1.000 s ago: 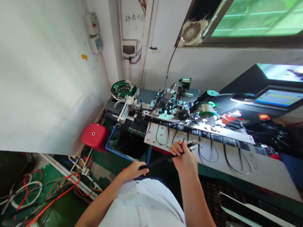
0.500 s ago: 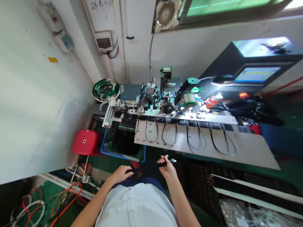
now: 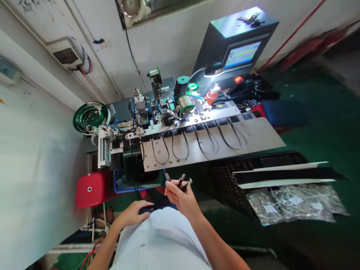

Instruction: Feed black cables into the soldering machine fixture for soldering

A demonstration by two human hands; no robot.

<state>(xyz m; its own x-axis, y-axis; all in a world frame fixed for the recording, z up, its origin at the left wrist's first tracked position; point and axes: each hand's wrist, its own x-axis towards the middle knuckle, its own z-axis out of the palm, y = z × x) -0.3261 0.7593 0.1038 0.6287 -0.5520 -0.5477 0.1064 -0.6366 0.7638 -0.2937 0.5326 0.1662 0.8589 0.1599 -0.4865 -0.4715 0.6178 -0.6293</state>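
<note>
The right grip (image 3: pixel 180 198) pinches short black cables (image 3: pixel 182 183) with metal tips, just off the near edge of the grey counter (image 3: pixel 261 135). The left grip (image 3: pixel 131 214) rests on a dark item (image 3: pixel 146 209); its closure is unclear.

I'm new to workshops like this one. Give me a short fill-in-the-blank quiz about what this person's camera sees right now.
1. The vibratory bowl feeder at the machine's end is ____.
2. The plastic bin beside the red stool is ____.
3. The small metal-tipped pieces are held in the person's ____ hand.
4. The black cables lie in ____ on the steel plate.

Missing words: green; blue; right; loops.
</note>
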